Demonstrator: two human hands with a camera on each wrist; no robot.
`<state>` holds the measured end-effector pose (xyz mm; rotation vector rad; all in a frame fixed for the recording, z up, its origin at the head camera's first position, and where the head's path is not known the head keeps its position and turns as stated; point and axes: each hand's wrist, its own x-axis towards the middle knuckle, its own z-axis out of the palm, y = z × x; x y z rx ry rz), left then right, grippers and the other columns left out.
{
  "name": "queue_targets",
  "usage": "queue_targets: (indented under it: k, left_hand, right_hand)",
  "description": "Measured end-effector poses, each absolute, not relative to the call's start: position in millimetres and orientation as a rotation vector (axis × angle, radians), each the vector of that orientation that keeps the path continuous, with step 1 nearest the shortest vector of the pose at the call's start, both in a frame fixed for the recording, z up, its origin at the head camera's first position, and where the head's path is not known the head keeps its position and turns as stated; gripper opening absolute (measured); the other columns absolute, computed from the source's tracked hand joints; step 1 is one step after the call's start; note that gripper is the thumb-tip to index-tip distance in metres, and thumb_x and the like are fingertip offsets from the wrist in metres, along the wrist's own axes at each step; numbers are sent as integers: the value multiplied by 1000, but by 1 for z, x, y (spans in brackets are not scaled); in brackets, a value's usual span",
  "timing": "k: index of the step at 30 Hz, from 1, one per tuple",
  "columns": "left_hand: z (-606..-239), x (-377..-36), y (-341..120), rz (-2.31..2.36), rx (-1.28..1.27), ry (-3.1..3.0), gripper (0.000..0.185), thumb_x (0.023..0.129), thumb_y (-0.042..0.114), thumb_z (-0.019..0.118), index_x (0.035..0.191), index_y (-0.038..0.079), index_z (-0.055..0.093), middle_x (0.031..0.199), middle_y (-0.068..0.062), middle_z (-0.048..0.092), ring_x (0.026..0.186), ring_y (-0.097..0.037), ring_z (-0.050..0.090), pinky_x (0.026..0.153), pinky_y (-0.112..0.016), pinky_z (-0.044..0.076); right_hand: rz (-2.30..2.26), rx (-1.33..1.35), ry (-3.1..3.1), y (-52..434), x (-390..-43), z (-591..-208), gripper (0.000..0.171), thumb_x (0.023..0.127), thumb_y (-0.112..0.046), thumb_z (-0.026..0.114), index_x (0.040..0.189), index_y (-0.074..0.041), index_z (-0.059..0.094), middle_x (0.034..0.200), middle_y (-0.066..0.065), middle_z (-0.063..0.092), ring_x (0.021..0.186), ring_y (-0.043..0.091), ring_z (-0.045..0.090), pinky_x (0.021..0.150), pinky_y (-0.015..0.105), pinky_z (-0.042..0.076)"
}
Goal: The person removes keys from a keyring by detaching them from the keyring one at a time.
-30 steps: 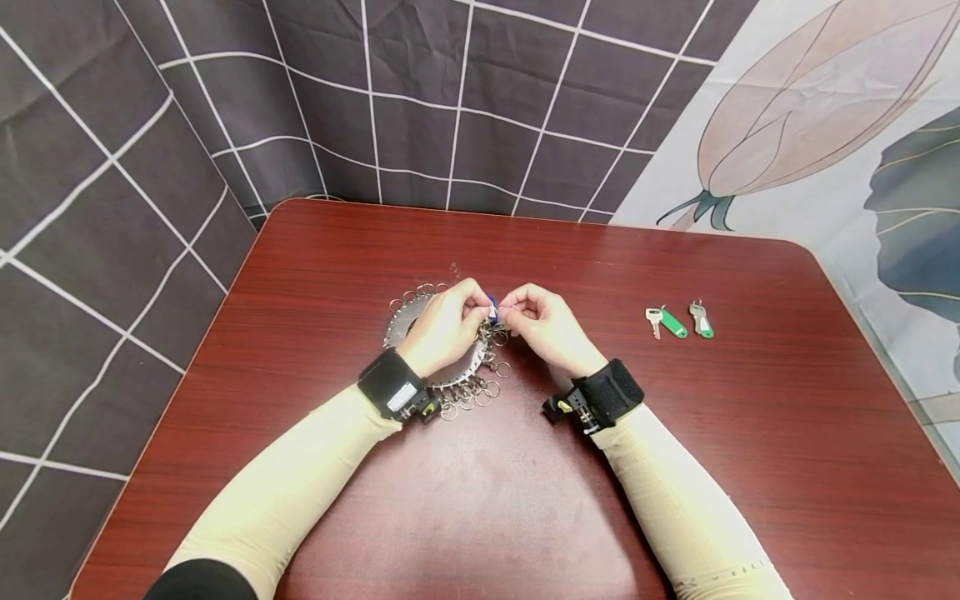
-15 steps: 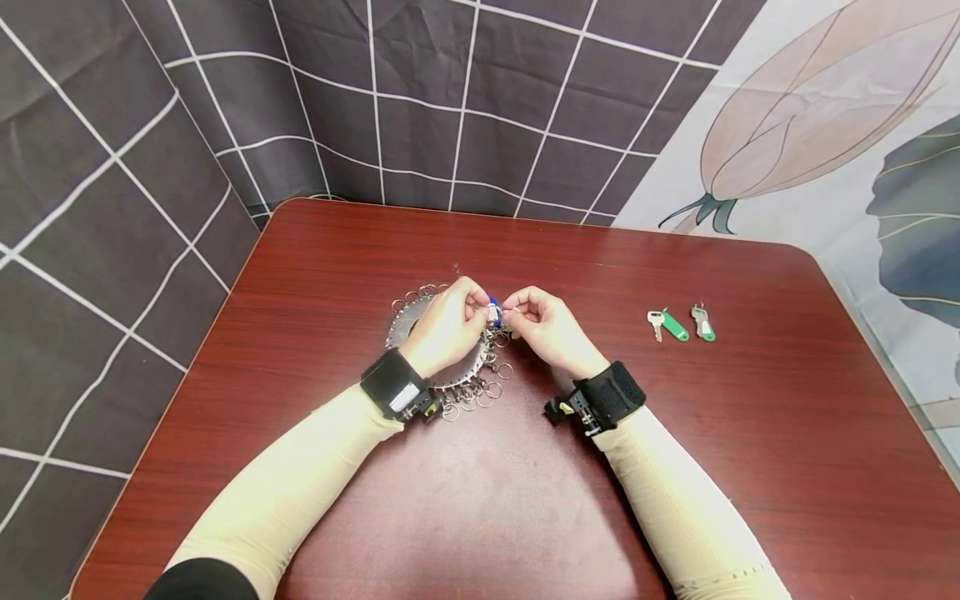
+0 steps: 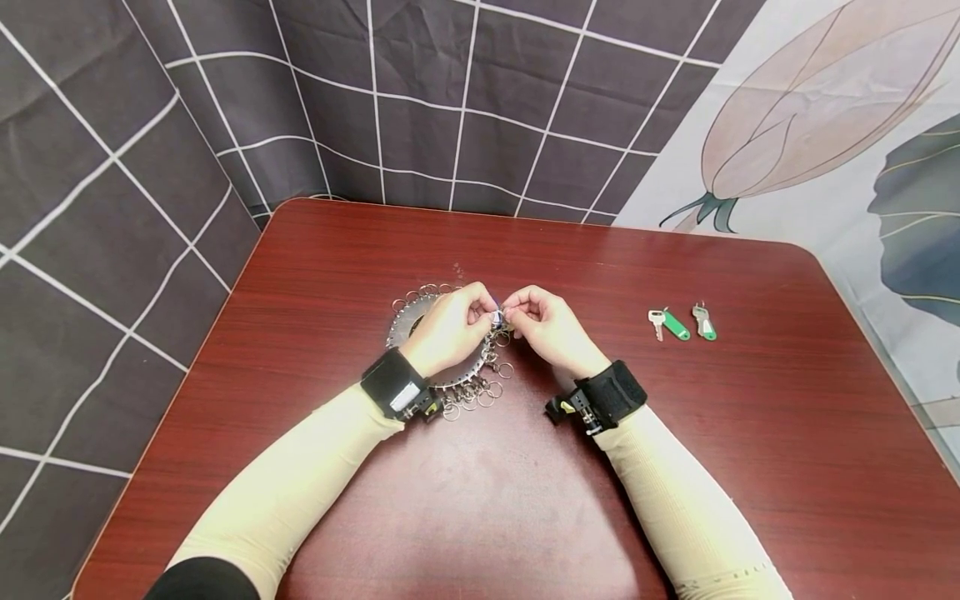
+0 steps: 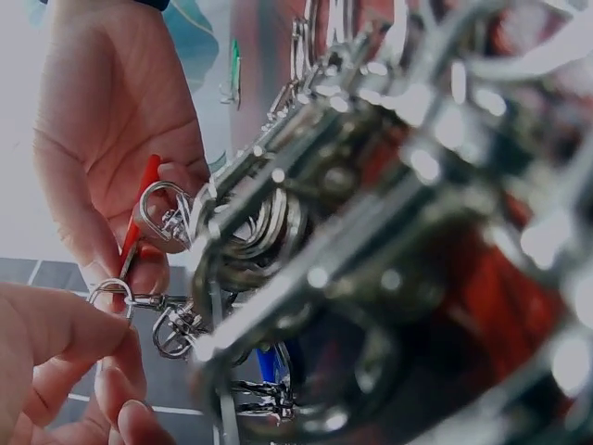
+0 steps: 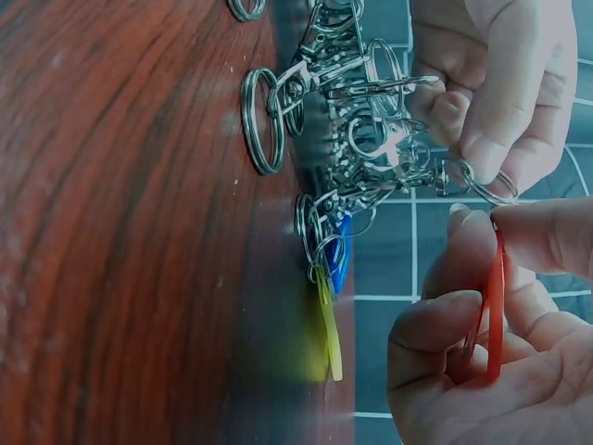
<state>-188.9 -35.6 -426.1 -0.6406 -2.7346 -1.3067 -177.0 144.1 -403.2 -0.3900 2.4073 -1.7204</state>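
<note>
1. head view: a reddish-brown wooden table (image 3: 480, 492) with rounded far corners stands against a dark grey cloth (image 3: 420, 125) with white grid lines; a pale cloth (image 3: 787, 108) printed with a large pink flower hangs to the right. the left hand (image 3: 450, 329) covers part of a metal disc (image 3: 402, 329) edged with key rings (image 3: 487, 392). the right hand (image 3: 551, 327) meets it, fingertips close, at the disc's right edge; what they hold is too small to make out here. well to the right lie a key (image 3: 657, 323), a green tag (image 3: 677, 323) and a second green tag (image 3: 707, 330).

2. left wrist view: blurred metal fills the right side. the left hand, cut off by the left edge, pinches a wire ring (image 4: 111, 282). beyond it the right hand holds a red tag (image 4: 139, 213), its long axis slanting, lower end toward the ring.

3. right wrist view: wood grain at left, grid cloth behind. a blue tag (image 5: 340, 255) and a yellow tag (image 5: 329, 324) hang among the key rings. the right hand pinches the red tag's upper end, just below the wire ring; it shows edge-on, long axis nearly upright in view. fingers hide whether the two are joined.
</note>
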Motion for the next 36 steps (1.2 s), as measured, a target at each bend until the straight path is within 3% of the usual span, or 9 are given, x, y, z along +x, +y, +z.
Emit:
queue_targets:
  k: [7,13,18,23,30,36]
  left_hand:
    - [-426,-189,-34,-1304,-716,-2779,14,88,11,60,101,8,66,78,1,60,72,-12,56,65,-27,46]
    - [-431,-191,-34,-1267,-754,-2780,7,90,12,63,97,9,62,86,0,63,79,-11,59,72,-25,48]
    - [-433,-191,-34,-1297,-672,-2718,4,92,12,60,97,11,60,87,1,63,81,-11,60,73,-27,48]
    - [-433,-191,-35,-1347,-602,-2658,5,94,11,58,99,10,59,86,0,60,80,-13,58,74,-27,48]
    - [-430,-190,-35,-1335,-612,-2664,5,92,11,60,96,14,58,81,2,59,74,-12,56,65,-28,46]
    - [-427,-188,-35,-1311,-697,-2733,6,92,11,62,97,14,60,78,4,59,71,-11,56,63,-28,46]
  right_hand:
    - [-1793,-376,2421,151,-190,-427,14,93,5,53,105,12,57,93,34,59,72,35,56,63,34,50]
    - [-1811,-386,2445,153,-193,-433,14,93,1,56,105,8,59,91,30,60,71,30,56,62,29,48]
    - [-1756,-414,2436,153,-192,-434,14,92,0,59,105,5,59,88,25,61,70,27,57,59,22,44]
    - [-1699,-414,2419,152,-191,-434,16,92,-4,62,106,2,60,90,18,63,74,29,59,61,26,47]
    - [-1734,-384,2415,148,-185,-419,17,92,1,59,106,9,58,88,30,60,69,32,56,57,23,43]
    - [-1763,-366,2441,146,-179,-409,16,89,4,57,104,11,58,85,27,61,63,18,55,55,20,42]
